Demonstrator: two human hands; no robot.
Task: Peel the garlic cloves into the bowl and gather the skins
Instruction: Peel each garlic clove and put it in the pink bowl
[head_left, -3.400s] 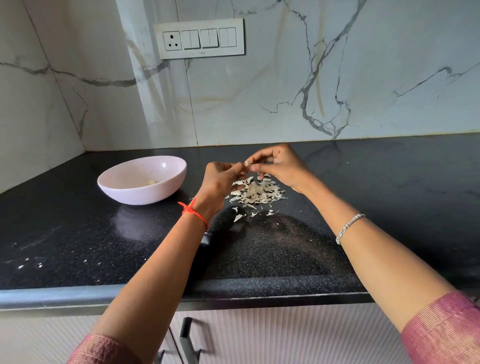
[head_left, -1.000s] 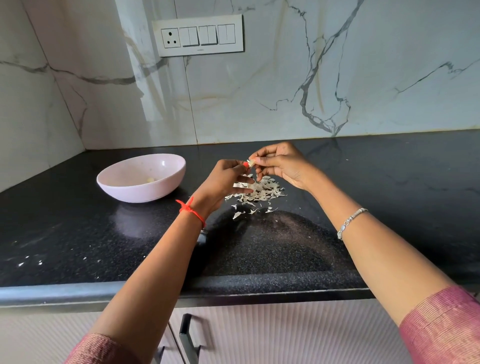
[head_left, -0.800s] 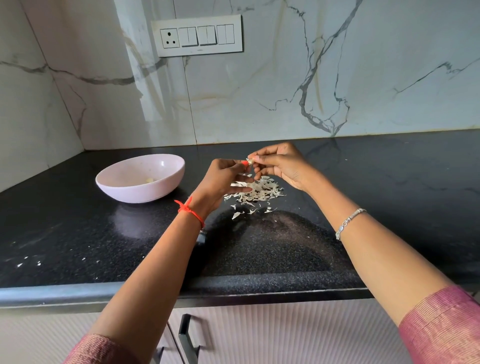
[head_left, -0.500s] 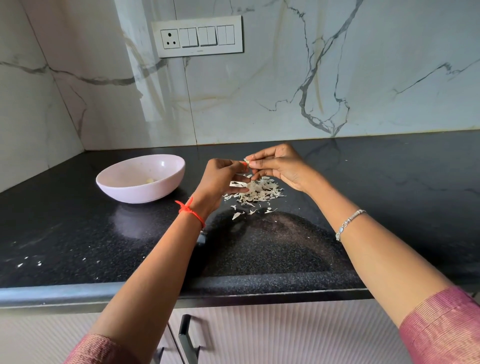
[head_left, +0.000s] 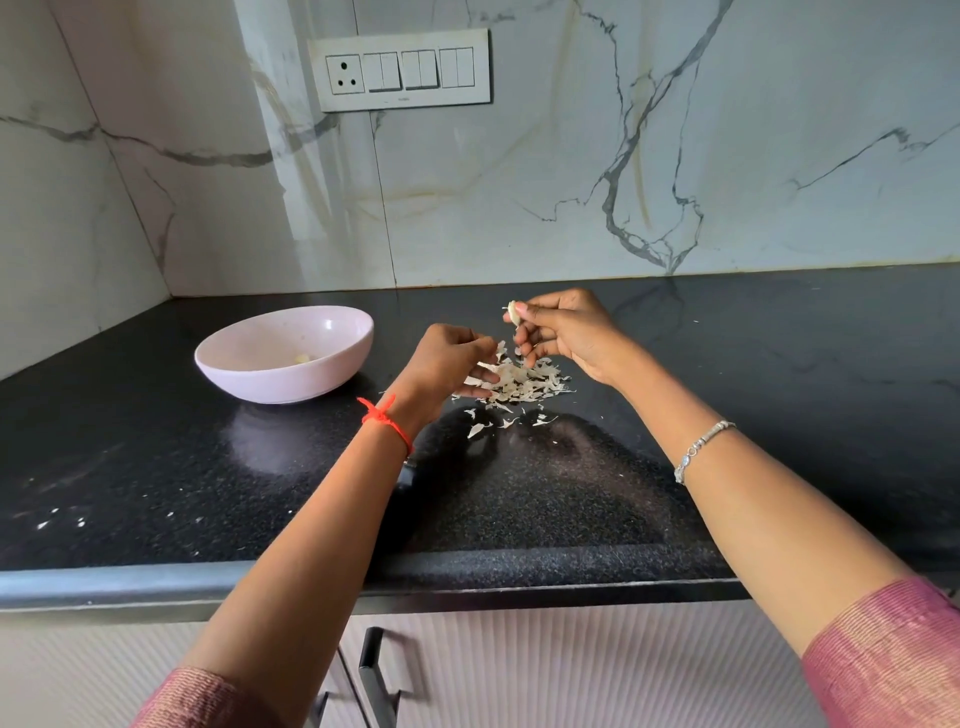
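A pale pink bowl (head_left: 284, 354) sits on the black counter (head_left: 753, 374), well to the left of the pile of skins (head_left: 517, 382). Inside the bowl, near its middle, lies one small yellowish peeled clove (head_left: 302, 357). A few white flecks (head_left: 57, 521) are scattered on the counter left of and nearer than the bowl, close to the front edge.

The left hand (head_left: 447, 364) hangs just over the left side of the pile, fingers curled loosely downward with their tips at the skins; whether it pinches a scrap of skin or is simply slack, I cannot tell. A red thread (head_left: 387, 418) is tied around that wrist.

The pile of skins lies on the counter between the two hands, a heap of thin, papery, off-white flakes, with some loose flakes (head_left: 506, 422) spread on its near side.

The right hand (head_left: 563, 332) is raised above the right side of the pile. Its thumb and forefinger pinch a small whitish garlic clove (head_left: 513, 313), held clear of the left hand and above the pile. The other fingers fold down toward the skins. A silver bracelet (head_left: 701, 448) circles the right forearm. Pink sleeves show at both lower corners.

On the marble wall behind the bowl and pile hangs a white switch panel (head_left: 402, 70).
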